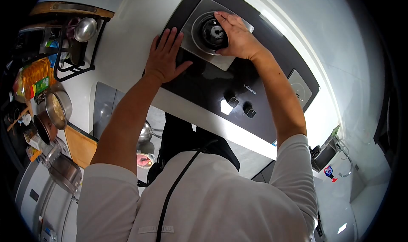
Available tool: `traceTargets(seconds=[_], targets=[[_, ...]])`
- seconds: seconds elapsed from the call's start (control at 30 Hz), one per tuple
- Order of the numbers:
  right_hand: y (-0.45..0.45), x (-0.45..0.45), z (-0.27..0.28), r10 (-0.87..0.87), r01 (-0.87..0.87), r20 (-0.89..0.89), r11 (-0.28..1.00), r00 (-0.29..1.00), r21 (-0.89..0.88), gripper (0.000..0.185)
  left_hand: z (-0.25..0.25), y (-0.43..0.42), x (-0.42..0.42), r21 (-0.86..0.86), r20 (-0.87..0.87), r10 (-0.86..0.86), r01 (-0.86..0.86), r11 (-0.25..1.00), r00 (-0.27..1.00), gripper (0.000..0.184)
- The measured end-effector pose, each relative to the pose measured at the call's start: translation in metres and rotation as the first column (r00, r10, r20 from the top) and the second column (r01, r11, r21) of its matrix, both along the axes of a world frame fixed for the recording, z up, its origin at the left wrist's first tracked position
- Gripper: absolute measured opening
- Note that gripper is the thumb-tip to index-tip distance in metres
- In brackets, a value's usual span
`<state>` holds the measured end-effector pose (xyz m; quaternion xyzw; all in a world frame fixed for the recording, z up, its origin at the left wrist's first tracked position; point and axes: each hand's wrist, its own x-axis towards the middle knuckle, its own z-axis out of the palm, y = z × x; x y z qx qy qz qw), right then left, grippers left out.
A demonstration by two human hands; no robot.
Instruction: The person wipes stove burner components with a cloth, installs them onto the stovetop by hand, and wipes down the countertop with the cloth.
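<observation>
A black glass gas stove (pixel 212 78) lies in front of me, with a square steel plate (pixel 225 63) round its left burner. My right hand (pixel 239 37) is on that burner (pixel 212 31), thumb and fingers curved round the right side of its dark round part. My left hand (pixel 163 57) lies flat at the stove's left edge, fingers spread, holding nothing. Two control knobs (pixel 233 101) sit near the stove's front edge.
A black rack (pixel 76 74) with a steel ladle (pixel 85 29) stands at the left. Pans (pixel 58 110), a wooden board (pixel 80 146) and a steel pot (pixel 65 173) are lower left. The second burner plate (pixel 299 89) is at the right.
</observation>
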<state>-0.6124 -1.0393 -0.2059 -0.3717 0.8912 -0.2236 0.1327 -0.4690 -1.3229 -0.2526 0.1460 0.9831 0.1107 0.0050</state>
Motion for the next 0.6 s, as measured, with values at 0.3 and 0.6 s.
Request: traceTargets(seconds=[0.3, 0.6], targets=[[-0.0005, -0.0020, 0.0064, 0.012, -0.012, -0.007, 0.998, 1.000, 0.061, 0.118, 0.0040, 0.0029, -0.0028, -0.020, 0.036, 0.018, -0.017, 1.000, 0.999, 0.101], [-0.0001, 0.0004, 0.0045, 0.024, -0.022, -0.027, 0.997, 0.999, 0.076, 0.119, 0.0038, 0.0028, -0.0037, -0.038, 0.057, 0.019, -0.016, 0.999, 0.998, 0.100]])
